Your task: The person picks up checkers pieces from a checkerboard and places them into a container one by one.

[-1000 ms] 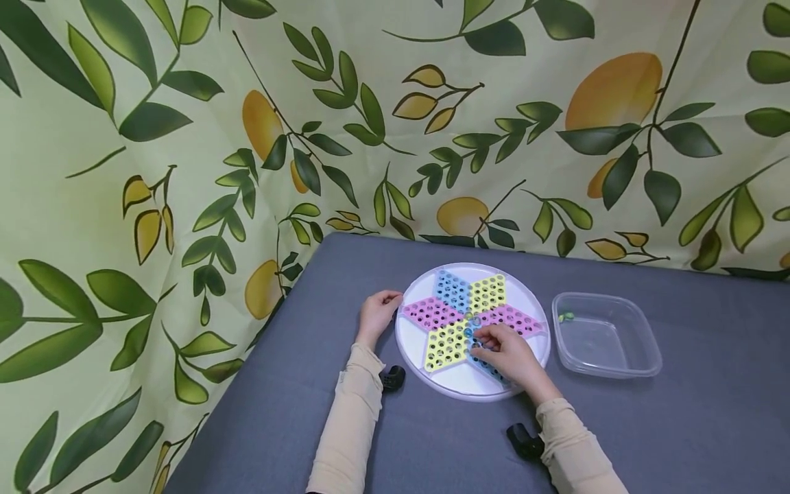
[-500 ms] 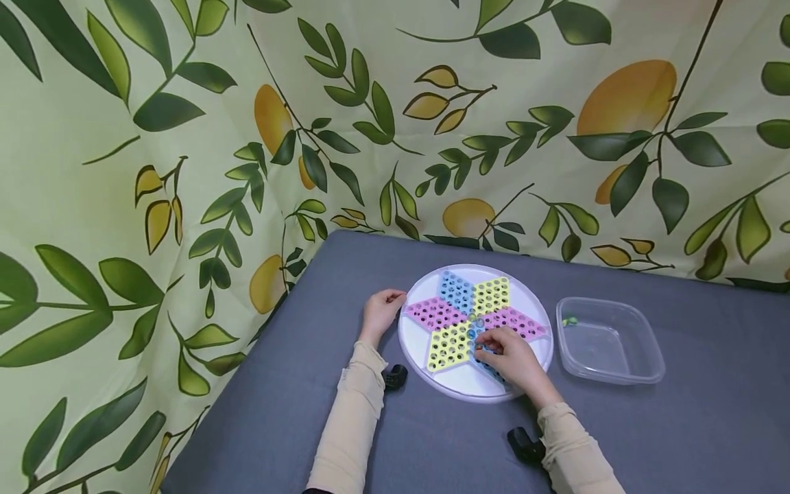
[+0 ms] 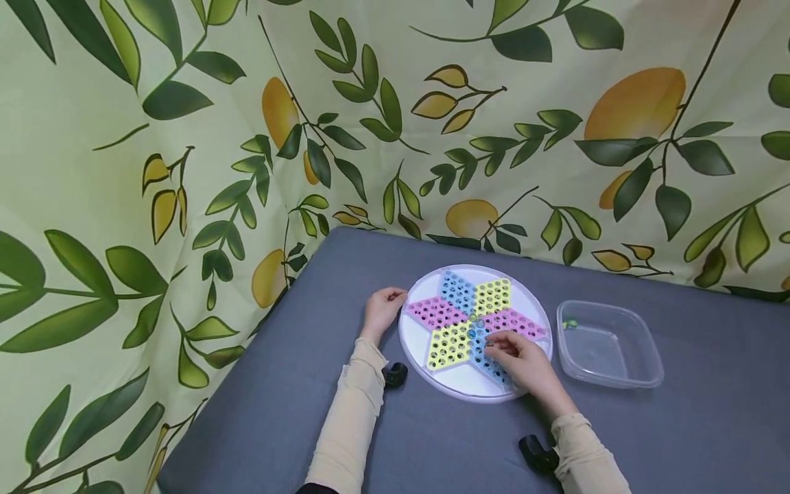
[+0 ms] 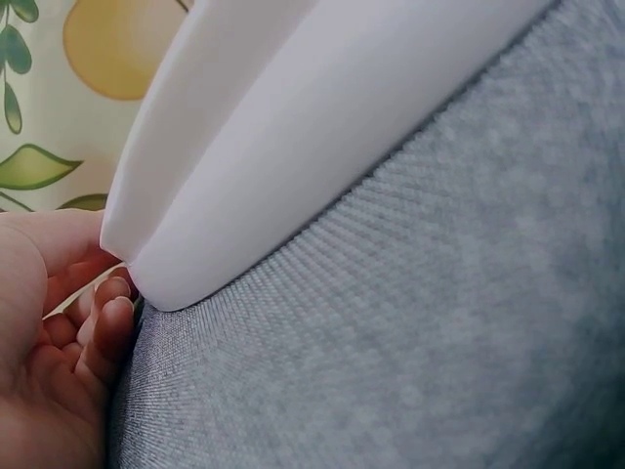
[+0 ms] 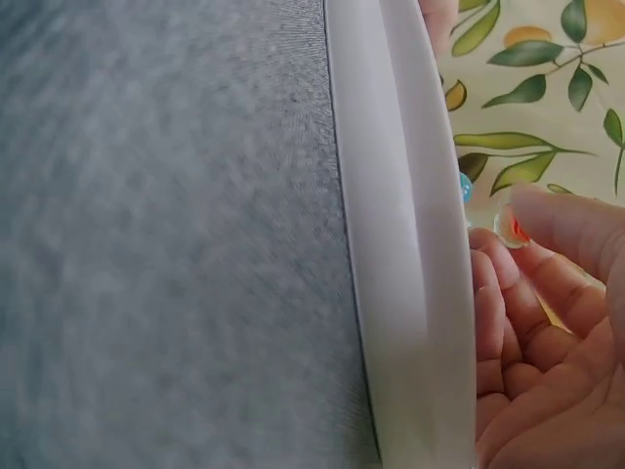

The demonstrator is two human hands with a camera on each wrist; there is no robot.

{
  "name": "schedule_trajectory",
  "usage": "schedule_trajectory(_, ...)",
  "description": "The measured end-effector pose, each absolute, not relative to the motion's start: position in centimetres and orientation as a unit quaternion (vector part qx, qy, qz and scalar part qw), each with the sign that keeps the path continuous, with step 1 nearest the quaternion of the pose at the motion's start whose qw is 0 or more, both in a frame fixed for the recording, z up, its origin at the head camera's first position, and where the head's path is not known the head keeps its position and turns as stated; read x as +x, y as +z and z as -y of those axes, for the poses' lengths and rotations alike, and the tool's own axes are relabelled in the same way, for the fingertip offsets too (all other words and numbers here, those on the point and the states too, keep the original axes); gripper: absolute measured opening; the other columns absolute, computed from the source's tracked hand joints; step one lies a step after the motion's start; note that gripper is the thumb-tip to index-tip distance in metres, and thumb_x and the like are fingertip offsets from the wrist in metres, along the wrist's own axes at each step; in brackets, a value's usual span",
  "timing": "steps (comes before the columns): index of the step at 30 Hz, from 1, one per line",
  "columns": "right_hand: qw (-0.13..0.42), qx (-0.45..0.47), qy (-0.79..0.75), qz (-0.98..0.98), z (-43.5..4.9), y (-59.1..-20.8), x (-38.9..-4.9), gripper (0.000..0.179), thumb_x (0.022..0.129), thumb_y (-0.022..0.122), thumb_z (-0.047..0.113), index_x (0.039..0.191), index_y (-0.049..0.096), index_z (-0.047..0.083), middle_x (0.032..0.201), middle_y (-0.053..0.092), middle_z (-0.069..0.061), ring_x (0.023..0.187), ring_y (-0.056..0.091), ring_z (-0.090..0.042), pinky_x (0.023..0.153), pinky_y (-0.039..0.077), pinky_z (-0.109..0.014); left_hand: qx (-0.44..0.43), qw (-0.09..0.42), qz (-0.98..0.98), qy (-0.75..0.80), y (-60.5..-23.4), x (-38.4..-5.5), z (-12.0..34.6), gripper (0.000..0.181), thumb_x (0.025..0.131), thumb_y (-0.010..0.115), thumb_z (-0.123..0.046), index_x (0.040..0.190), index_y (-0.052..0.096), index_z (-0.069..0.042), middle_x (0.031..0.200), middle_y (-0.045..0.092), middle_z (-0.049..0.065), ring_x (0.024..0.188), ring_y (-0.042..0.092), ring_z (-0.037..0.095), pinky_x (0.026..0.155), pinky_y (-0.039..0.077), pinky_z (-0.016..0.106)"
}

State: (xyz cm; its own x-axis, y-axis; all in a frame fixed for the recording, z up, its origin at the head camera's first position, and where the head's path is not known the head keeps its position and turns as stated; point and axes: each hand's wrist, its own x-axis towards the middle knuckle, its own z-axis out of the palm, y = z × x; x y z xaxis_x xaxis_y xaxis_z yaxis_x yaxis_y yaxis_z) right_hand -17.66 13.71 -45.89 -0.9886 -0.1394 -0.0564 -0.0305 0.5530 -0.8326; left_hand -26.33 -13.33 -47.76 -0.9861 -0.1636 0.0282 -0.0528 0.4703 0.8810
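A round white Chinese checkers board (image 3: 426, 357) with a blue, yellow and pink star of holes lies on the table. At its left rim my left hand (image 3: 381, 312) holds the edge; in the left wrist view the fingers (image 4: 107, 332) curl at the rim. My right hand (image 3: 521, 360) is over the near blue point of the star, pinching a clear marble (image 5: 510, 227) with a red-orange streak between thumb and finger. A few marbles sit around the star's middle, among them a blue marble (image 3: 472, 334); the right hand hides some holes.
Right of the board stands a clear plastic container (image 3: 642, 350) with a few green-yellow marbles (image 3: 570, 324) at its left side. A grey cloth covers the table (image 3: 457, 446). Behind hangs a leaf-patterned curtain (image 3: 370, 171).
My right hand has moved slightly right, away from the star's middle, with the marble between its fingers. The left hand stays at the rim. The head view has shifted a little.
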Motion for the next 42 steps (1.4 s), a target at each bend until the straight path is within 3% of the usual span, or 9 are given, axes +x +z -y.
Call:
schedule_trajectory(6,0.036,-0.037,-0.49,-0.87,-14.2,-44.9,-17.4,0.031,0.088,0.064,0.027,0.112,0.063,0.008,0.096,0.064,-0.005,0.078,0.053,0.0,0.071,0.045,-0.016,0.053,0.061,0.862,-0.501,-47.8,-26.5,13.3,0.021,0.09,0.06,-0.022,0.099,0.072,-0.006,0.089,0.068,0.011,0.077,0.057,0.016,0.069,0.046,0.026)
schedule_trajectory(12,-0.02,-0.027,-0.516,-0.856,-15.9,-44.1,-18.2,0.039,0.088,0.063,0.032,0.117,0.06,0.005,0.096,0.063,-0.002,0.078,0.056,0.0,0.068,0.047,-0.015,0.058,0.054,0.86,-0.505,-47.9,-26.4,13.5,0.022,0.09,0.059,-0.022,0.1,0.071,-0.006,0.09,0.068,0.011,0.077,0.056,0.016,0.069,0.046,0.026)
schedule_trajectory(17,-0.1,-0.006,-0.539,-0.836,-19.4,-47.5,-20.9,0.045,0.085,0.062,0.046,0.118,0.059,0.015,0.101,0.062,0.006,0.083,0.061,0.001,0.069,0.049,-0.012,0.057,0.061,0.865,-0.495,-47.8,-26.4,13.6,0.021,0.089,0.06,-0.021,0.099,0.071,-0.006,0.088,0.068,0.011,0.076,0.057,0.016,0.068,0.046,0.025)
schedule_trajectory(22,-0.137,0.033,-0.542,-0.828,-22.1,-48.7,-22.1,0.042,0.086,0.063,0.041,0.12,0.057,0.018,0.104,0.063,0.007,0.086,0.062,-0.002,0.07,0.048,-0.01,0.057,0.058,0.865,-0.494,-47.8,-26.5,13.5,0.021,0.089,0.06,-0.022,0.099,0.072,-0.006,0.088,0.068,0.011,0.076,0.056,0.016,0.068,0.045,0.024)
schedule_trajectory(30,-0.122,0.087,-0.527,-0.836,-24.0,-47.7,-21.7,0.043,0.084,0.063,0.048,0.118,0.059,0.022,0.096,0.062,0.015,0.083,0.058,-0.002,0.066,0.045,-0.013,0.061,0.056,0.866,-0.493,-48.0,-26.6,13.4,0.021,0.089,0.061,-0.021,0.099,0.072,-0.006,0.088,0.068,0.011,0.076,0.056,0.016,0.068,0.045,0.024)
schedule_trajectory(38,-0.093,0.111,-0.45,-0.881,-25.4,-48.4,-22.1,0.053,0.083,0.054,0.06,0.119,0.058,0.022,0.1,0.057,0.01,0.087,0.049,-0.004,0.066,0.042,-0.019,0.06,0.056,0.868,-0.489,-47.9,-26.6,13.4,0.021,0.089,0.061,-0.022,0.099,0.072,-0.006,0.087,0.068,0.011,0.075,0.056,0.015,0.066,0.044,0.023)
schedule_trajectory(42,-0.075,0.103,-0.433,-0.892,-24.9,-46.3,-21.2,0.053,0.085,0.055,0.056,0.12,0.058,0.016,0.097,0.058,0.008,0.083,0.048,-0.001,0.065,0.041,-0.021,0.058,0.058,0.87,-0.486,-47.8,-26.6,13.4,0.021,0.089,0.061,-0.021,0.099,0.071,-0.006,0.087,0.068,0.011,0.074,0.055,0.015,0.065,0.043,0.022)
